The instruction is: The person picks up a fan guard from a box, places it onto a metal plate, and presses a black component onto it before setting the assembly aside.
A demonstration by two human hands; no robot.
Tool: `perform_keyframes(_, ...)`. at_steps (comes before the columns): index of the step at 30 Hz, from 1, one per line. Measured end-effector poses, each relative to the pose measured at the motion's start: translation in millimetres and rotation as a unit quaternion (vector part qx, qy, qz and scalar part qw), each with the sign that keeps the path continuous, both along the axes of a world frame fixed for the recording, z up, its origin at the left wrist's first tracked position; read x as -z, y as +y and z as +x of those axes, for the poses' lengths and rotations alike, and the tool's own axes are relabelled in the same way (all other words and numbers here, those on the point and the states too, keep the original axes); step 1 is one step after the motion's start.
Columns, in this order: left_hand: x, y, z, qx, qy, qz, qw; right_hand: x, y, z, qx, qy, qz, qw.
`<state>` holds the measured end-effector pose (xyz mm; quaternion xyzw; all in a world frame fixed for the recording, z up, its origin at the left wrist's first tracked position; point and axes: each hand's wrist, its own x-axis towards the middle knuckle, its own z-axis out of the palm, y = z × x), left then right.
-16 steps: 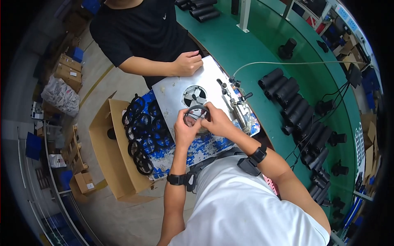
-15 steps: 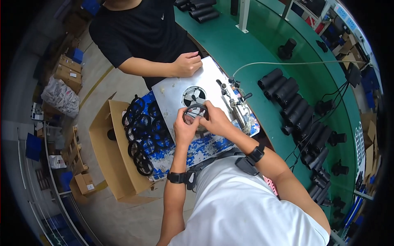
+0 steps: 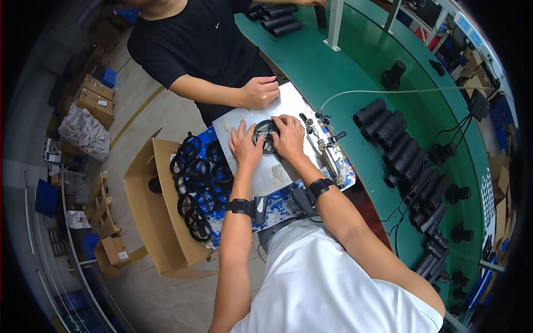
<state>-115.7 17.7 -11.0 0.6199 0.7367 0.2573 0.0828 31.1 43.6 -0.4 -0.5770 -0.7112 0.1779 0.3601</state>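
Two hands work one part: left hand [image 3: 245, 145] and right hand [image 3: 290, 137] both press on a round black ring part [image 3: 265, 135] lying flat on a white sheet [image 3: 277, 166], just past frame centre toward 12 o'clock. Left fingers are spread along the ring's 9 o'clock edge; right fingers curl over its 3 o'clock side, pinching the rim. Neither hand lifts it.

Risks, near to far:
- Ring could skid on the smooth sheet if the two hands push unevenly; nothing clamps it.
- Loose white scraps [image 3: 276, 173] at the ring's 6 o'clock could get trapped under it.
- Small metal fixture [image 3: 327, 145] sits near the right hand at 3 o'clock; a slip of the wrist could knock it.
- Stack of black rings [image 3: 194, 183] on the carton edge at 8 o'clock could slide into the cardboard box [image 3: 152, 211] if bumped.
- Co-worker's fist [image 3: 259, 91] rests on the same sheet at 12 o'clock; any tug shifts the work.

Hard to see: ring's centre is covered by fingers, so what is being fitted is unclear, possibly a hub or insert. Fingertip contact under the right palm is hidden. Black cylinders [image 3: 400, 150] on the green surface [image 3: 344, 72] at 2 o'clock blur together; the count is unreadable. Fisheye bends the rim.
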Motion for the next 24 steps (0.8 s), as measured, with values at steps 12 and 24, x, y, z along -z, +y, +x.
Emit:
perform_keyframes(12,-6.7,-27.1,21.4,0.022,0.033,-0.038,0.999,-15.6,-11.2,4.2,-0.084,-0.136,-0.053,0.986)
perform_keyframes(24,-9.0,-20.2,40.5,-0.041,0.012,-0.035,0.998,-42.3,11.9,4.2,-0.059,-0.257,-0.073,0.962)
